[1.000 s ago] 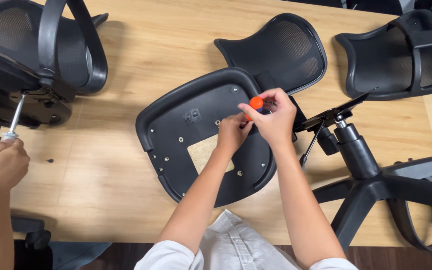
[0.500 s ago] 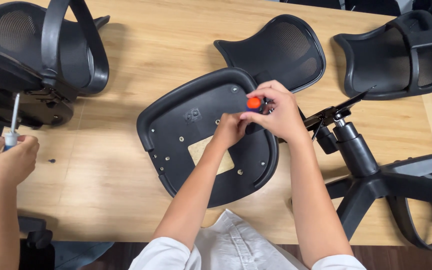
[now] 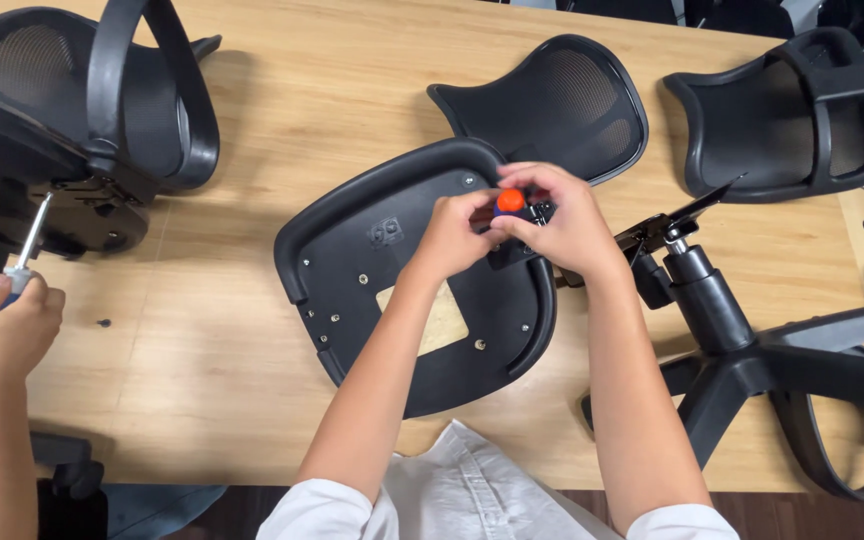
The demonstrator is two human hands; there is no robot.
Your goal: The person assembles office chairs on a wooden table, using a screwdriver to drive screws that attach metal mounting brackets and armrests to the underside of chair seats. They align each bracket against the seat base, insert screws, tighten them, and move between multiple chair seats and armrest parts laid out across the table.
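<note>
A black plastic chair seat pan (image 3: 372, 270) lies upside down on the wooden table (image 3: 332, 90), with small screws along its rim. Both my hands meet over its right edge. My right hand (image 3: 562, 225) grips a screwdriver with an orange-capped handle (image 3: 510, 200), held upright over a small black bracket. My left hand (image 3: 452, 235) closes around the lower part of the same screwdriver, steadying it. The tip and the bracket are mostly hidden by my fingers.
A mesh backrest (image 3: 552, 105) lies behind the seat. A chair base with gas cylinder (image 3: 722, 330) lies at the right. Another seat shell (image 3: 792, 110) is at the far right. At the left, another person's hand (image 3: 7, 330) holds a screwdriver against a chair assembly (image 3: 52, 130); a loose screw (image 3: 103, 323) lies nearby.
My hands have shifted slightly right and closer together on the screwdriver. The other person's hand at the left has risen a little with its screwdriver.
</note>
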